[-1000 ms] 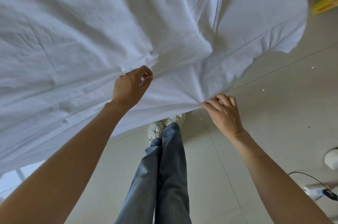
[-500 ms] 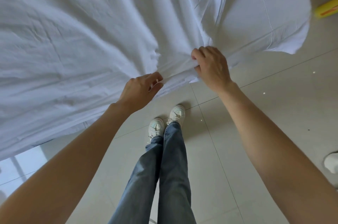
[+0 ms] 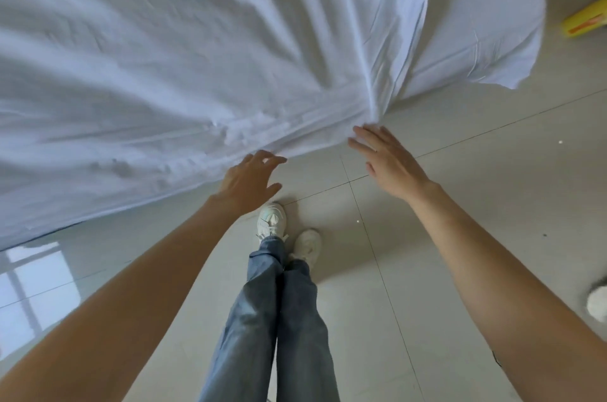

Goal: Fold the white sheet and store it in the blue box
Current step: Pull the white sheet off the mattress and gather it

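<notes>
The white sheet (image 3: 197,56) lies spread and wrinkled across the tiled floor, filling the upper part of the head view. Creases run toward its near edge, and a folded-over flap sits at the top right. My left hand (image 3: 249,176) hovers at the sheet's near edge with fingers loosely spread, holding nothing. My right hand (image 3: 384,158) is flat with straight fingers, its fingertips at the bunched point of the near edge. The blue box is not in sight.
My legs in blue jeans and white shoes (image 3: 272,221) stand just behind the sheet's edge. A yellow object (image 3: 584,20) lies at the right edge. A white rounded thing (image 3: 597,303) sits at the lower right. Pale floor tiles (image 3: 476,188) stretch to the right.
Both hands have let go of the sheet's edge and opened. The sheet has dropped and now lies flatter on the floor, its near edge further from my feet.
</notes>
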A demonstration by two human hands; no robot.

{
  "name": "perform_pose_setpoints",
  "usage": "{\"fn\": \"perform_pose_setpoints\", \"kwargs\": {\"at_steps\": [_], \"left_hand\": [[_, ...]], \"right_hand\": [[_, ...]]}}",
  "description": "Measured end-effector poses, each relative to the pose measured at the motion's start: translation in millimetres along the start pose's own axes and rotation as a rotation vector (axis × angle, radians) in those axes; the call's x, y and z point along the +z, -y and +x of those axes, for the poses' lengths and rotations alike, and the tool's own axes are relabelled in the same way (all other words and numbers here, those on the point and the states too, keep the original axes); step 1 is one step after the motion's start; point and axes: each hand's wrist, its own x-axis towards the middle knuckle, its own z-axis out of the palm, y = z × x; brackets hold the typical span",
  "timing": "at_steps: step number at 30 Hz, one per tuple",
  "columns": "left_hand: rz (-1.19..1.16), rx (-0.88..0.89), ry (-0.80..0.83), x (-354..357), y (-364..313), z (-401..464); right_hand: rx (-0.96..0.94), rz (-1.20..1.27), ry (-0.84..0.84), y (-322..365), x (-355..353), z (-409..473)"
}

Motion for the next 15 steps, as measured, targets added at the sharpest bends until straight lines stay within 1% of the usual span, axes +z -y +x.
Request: {"fn": "perform_pose_setpoints", "kwargs": {"at_steps": [2,4,6,8,10,11,13,15], "left_hand": [[-0.044,-0.027,-0.058,-4.1,-2.4,3.4],[-0.136,-0.004,-0.210,-19.7,-10.4,6.2],[-0.241,0.018,-0.387,-46.6,-23.3,10.2],[-0.313,0.010,-0.517,-78.8,-38.1,19.5],[-0.357,0.005,-0.607,-104.4,-48.7,34.3],[-0.374,0.008,-0.629,-117.4,-55.0,44.1],[-0.420,-0.008,-0.625,-142.8,-63.9,69.3],[-0.456,-0.057,-0.592,-158.5,-67.2,95.8]], "right_hand": [[0.047,0.045,-0.023,0.0,-4.2,-3.3],[0.112,0.078,-0.136,-1.7,-26.2,1.5],[0.244,0.133,-0.273,-7.1,-61.5,9.5],[0.385,0.231,-0.365,-16.1,-103.1,20.0],[0.454,0.303,-0.407,-24.8,-129.8,34.9],[0.461,0.305,-0.431,-30.5,-143.0,44.1],[0.469,0.301,-0.465,-44.0,-165.1,68.8],[0.468,0.272,-0.444,-54.3,-174.3,95.5]]}}
